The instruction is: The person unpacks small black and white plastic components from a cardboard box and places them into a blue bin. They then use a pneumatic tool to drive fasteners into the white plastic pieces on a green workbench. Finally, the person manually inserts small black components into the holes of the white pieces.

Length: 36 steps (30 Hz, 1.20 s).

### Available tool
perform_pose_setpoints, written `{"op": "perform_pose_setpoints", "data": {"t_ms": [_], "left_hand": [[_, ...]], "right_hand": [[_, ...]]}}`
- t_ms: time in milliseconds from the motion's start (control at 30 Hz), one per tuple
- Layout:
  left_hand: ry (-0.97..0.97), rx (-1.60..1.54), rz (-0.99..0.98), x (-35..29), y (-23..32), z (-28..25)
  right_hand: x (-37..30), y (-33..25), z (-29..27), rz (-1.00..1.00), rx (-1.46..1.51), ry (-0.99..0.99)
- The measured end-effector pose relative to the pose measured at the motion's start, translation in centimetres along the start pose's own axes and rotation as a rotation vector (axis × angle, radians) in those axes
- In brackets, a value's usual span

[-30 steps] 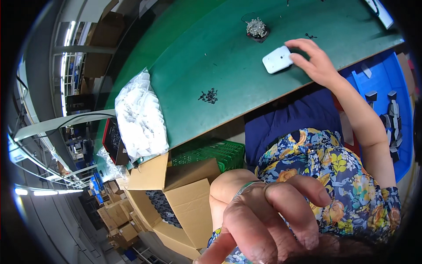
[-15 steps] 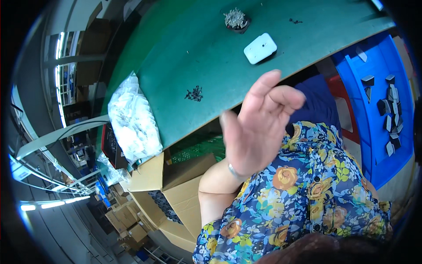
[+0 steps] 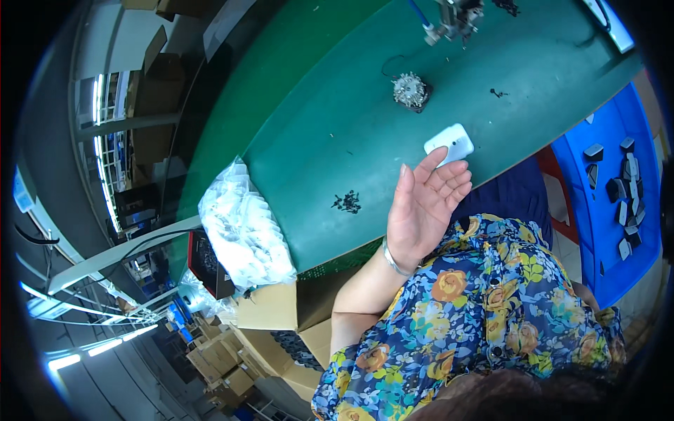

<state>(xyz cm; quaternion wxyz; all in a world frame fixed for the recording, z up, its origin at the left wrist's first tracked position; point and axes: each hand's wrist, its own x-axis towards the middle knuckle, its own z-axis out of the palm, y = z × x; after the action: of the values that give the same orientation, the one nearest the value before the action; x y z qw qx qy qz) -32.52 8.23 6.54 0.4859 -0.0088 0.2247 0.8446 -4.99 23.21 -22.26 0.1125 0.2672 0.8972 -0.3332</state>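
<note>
My left hand is raised in front of my body, palm toward me, with a metal bangle on the wrist. The thumb stands apart from the stretched fingers, and nothing is in the hand. Its fingertips overlap the near edge of a white rounded plastic piece on the table; whether they touch it I cannot tell. A small pile of black parts lies left of the hand. Farther back sits a round dark holder with many pale metal pieces standing up in it. My right hand is out of view.
A clear bag of white parts lies at the left end of the green table. An open carton stands below it. At right is a blue tray with several black and grey pieces. A metal fixture stands at the back.
The view has shifted, so the table sits lower and the metal fixture shows. My left hand's bent fingers have straightened, and it now overlaps the white plastic piece in view.
</note>
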Motion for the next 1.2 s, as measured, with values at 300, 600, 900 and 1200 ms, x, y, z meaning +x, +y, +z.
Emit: {"op": "perform_pose_setpoints", "data": {"t_ms": [300,600,900,1200], "left_hand": [[0.018,-0.028,-0.027,-2.3,-1.3,0.4],[-0.021,0.353,0.004,-3.8,-7.1,-5.0],[0.217,0.843,-0.074,-7.6,-7.7,-12.7],[0.031,0.668,-0.364,-7.0,-7.2,-18.2]], "right_hand": [[4.0,4.1,0.1,-0.159,0.031,-0.194],[-9.0,33.1,0.7,-0.038,0.067,-0.246],[-21.0,30.1,13.6,0.198,0.396,-0.031],[-6.5,11.8,3.1,0.154,0.499,-0.116]]}}
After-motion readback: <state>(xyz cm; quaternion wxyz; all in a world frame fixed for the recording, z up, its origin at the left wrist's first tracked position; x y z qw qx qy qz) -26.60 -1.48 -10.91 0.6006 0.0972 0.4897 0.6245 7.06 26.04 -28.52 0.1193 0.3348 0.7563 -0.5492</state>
